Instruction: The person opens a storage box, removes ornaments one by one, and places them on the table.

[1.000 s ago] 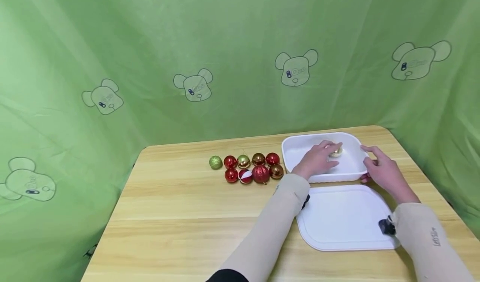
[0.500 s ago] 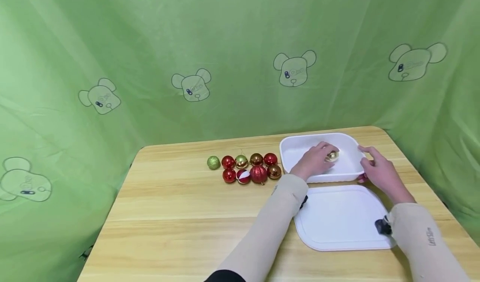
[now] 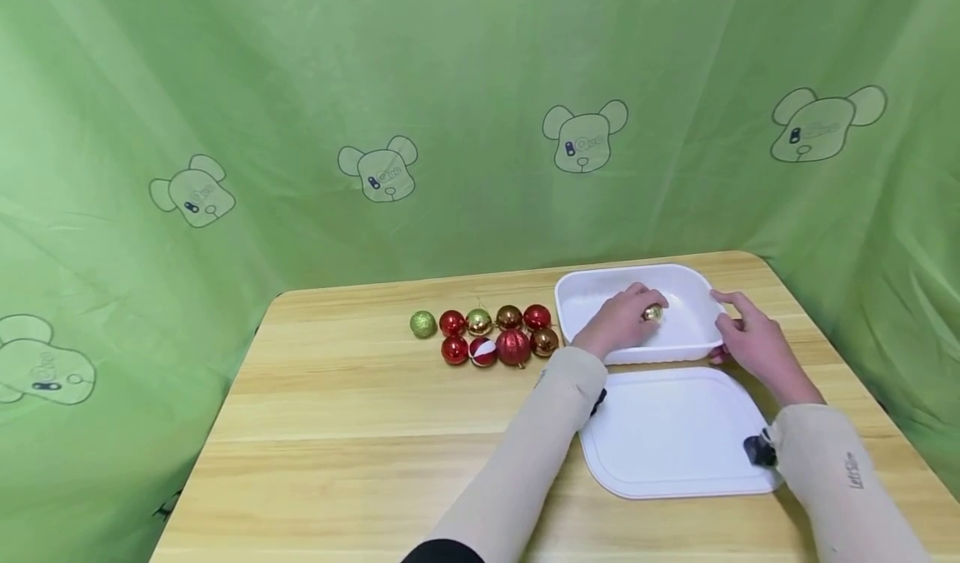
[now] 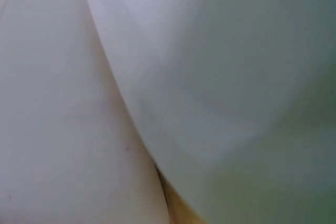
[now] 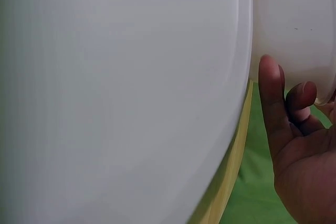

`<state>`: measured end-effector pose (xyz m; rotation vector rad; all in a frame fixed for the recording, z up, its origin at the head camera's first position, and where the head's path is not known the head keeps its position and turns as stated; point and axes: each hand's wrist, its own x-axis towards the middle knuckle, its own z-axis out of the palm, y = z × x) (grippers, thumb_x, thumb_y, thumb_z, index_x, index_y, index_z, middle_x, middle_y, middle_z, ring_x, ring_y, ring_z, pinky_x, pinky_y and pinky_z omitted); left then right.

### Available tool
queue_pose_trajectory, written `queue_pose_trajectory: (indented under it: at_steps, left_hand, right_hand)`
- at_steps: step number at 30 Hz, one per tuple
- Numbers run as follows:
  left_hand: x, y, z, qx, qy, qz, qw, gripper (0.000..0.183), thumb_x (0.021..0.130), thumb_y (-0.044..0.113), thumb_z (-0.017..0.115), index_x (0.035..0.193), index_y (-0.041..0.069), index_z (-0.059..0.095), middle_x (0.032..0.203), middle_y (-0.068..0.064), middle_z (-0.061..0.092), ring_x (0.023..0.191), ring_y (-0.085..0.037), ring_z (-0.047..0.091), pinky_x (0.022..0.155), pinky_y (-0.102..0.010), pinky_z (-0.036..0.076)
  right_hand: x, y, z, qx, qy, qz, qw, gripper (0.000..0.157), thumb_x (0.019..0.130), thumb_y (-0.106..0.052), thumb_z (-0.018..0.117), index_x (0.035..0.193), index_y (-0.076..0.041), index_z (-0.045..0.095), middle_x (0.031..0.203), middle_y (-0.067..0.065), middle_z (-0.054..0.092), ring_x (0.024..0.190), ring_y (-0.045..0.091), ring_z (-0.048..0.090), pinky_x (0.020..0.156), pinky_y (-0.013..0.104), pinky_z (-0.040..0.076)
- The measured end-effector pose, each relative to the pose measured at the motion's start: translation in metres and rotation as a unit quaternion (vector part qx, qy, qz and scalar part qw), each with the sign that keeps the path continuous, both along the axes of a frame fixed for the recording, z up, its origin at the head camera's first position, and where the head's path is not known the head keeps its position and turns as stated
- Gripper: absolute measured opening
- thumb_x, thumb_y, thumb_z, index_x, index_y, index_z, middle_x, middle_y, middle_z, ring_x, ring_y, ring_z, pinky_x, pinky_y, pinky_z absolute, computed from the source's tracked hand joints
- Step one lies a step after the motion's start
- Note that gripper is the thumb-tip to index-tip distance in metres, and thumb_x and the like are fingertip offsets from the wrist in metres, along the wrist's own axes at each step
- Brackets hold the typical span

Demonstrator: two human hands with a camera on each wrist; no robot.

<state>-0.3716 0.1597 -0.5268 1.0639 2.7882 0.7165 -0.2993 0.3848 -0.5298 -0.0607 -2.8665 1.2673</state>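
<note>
In the head view, my left hand (image 3: 621,320) reaches inside a white rectangular box (image 3: 693,351) and holds a shiny gold bauble (image 3: 652,313) at its fingertips. My right hand (image 3: 757,345) grips the box's right end, with index finger and thumb at the rim and other fingers lower at the near corner. Some fingers (image 5: 271,80) of that hand touch the outer wall in the right wrist view. The left wrist view is filled mostly by pale surfaces; the bauble does not show there.
Left of the box, several red, brown, gold and striped baubles (image 3: 513,348) stand in two rows, with a glittery green ball (image 3: 423,324) at the far left. A white lid (image 3: 675,438) lies flat in front of the box. Behind the wooden table (image 3: 337,396) hangs a green curtain (image 3: 450,238).
My left hand has closed its fingers on the gold bauble and moved it slightly left inside the box. My right hand stays at the box's right end.
</note>
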Motion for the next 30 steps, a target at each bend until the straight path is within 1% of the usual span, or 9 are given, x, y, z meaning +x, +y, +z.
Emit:
queue_pose_trajectory:
  at_steps: [5,9,12,16,21,30]
  left_hand:
    - [-0.002,-0.009,0.006,0.041,0.011,-0.002,0.9991,0.033,0.102,0.024,0.067,0.135,0.024,0.063,0.132,0.006,0.058,0.116,-0.005,0.059,0.103,-0.011,0.043]
    - [-0.002,-0.016,0.010,0.057,0.013,0.000,0.9983,0.034,0.101,0.024,0.069,0.134,0.023,0.064,0.133,0.006,0.059,0.119,-0.005,0.059,0.106,-0.011,0.042]
    - [-0.001,-0.022,0.013,0.054,0.010,-0.001,0.9985,0.035,0.101,0.024,0.069,0.135,0.023,0.064,0.135,0.006,0.058,0.120,-0.005,0.060,0.107,-0.011,0.041]
    - [0.000,-0.034,0.020,0.046,0.015,-0.004,0.9988,0.035,0.101,0.024,0.068,0.137,0.023,0.063,0.140,0.005,0.058,0.124,-0.008,0.059,0.111,-0.014,0.041]
    - [0.000,-0.045,0.028,0.049,0.014,-0.011,0.9986,0.037,0.102,0.027,0.068,0.138,0.024,0.062,0.142,0.005,0.057,0.126,-0.008,0.058,0.112,-0.016,0.041]
    - [0.005,-0.052,0.033,0.062,0.011,-0.037,0.9974,0.039,0.101,0.031,0.067,0.140,0.025,0.061,0.143,0.006,0.056,0.126,-0.005,0.057,0.111,-0.014,0.040]
  right_hand:
    - [0.000,-0.001,0.001,-0.006,-0.012,0.000,1.000,0.057,0.110,-0.027,0.032,0.163,-0.006,0.026,0.079,0.016,0.072,0.062,0.022,0.071,0.058,0.033,0.061]
    - [-0.001,-0.001,0.002,-0.003,-0.014,0.000,1.000,0.057,0.110,-0.027,0.032,0.163,-0.007,0.025,0.079,0.016,0.072,0.062,0.023,0.071,0.058,0.032,0.061]
    - [0.000,-0.003,0.002,-0.006,-0.015,0.001,1.000,0.057,0.110,-0.027,0.032,0.163,-0.007,0.024,0.079,0.016,0.072,0.062,0.023,0.071,0.059,0.032,0.062]
    - [0.000,-0.004,0.002,-0.006,-0.016,0.002,1.000,0.057,0.110,-0.027,0.032,0.163,-0.007,0.025,0.081,0.017,0.073,0.063,0.023,0.071,0.059,0.033,0.062]
    - [-0.001,-0.001,0.001,0.001,-0.015,-0.001,1.000,0.057,0.111,-0.029,0.032,0.164,-0.007,0.024,0.084,0.018,0.073,0.063,0.022,0.071,0.059,0.032,0.061]
    - [0.000,-0.001,0.002,0.004,-0.016,0.003,1.000,0.057,0.111,-0.028,0.032,0.164,-0.007,0.024,0.081,0.017,0.072,0.063,0.023,0.071,0.059,0.032,0.061]
